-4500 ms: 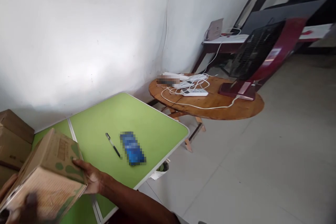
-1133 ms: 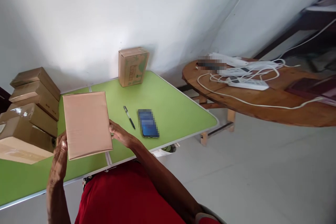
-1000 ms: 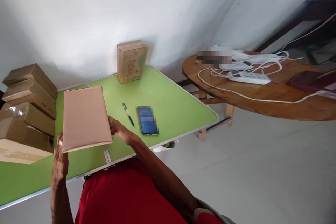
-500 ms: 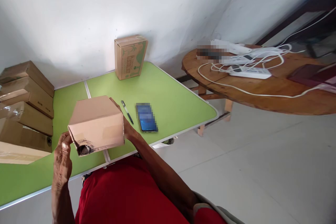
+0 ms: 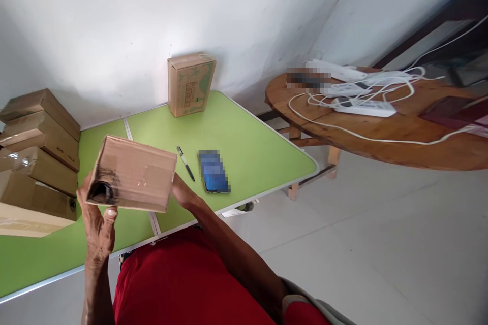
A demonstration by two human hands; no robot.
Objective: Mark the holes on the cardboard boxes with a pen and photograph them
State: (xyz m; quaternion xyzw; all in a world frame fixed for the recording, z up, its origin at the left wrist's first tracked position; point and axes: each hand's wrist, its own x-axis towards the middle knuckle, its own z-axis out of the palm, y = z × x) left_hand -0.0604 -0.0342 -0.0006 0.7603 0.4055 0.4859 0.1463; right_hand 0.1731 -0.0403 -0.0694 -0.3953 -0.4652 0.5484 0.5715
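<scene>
Two hands grip one flat brown cardboard box (image 5: pixel 131 173) above the green folding table (image 5: pixel 244 147): left hand (image 5: pixel 97 218) at 8 o'clock, right hand (image 5: pixel 182 194) at 4 o'clock; long axis runs left-right.

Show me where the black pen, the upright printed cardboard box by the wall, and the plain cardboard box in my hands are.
Black pen (image 5: pixel 185 163), head view, middle of its barrel.
Upright printed cardboard box (image 5: pixel 189 85), head view, centre of its front face.
Plain brown cardboard box (image 5: pixel 137 175), head view, middle of its facing side.
</scene>
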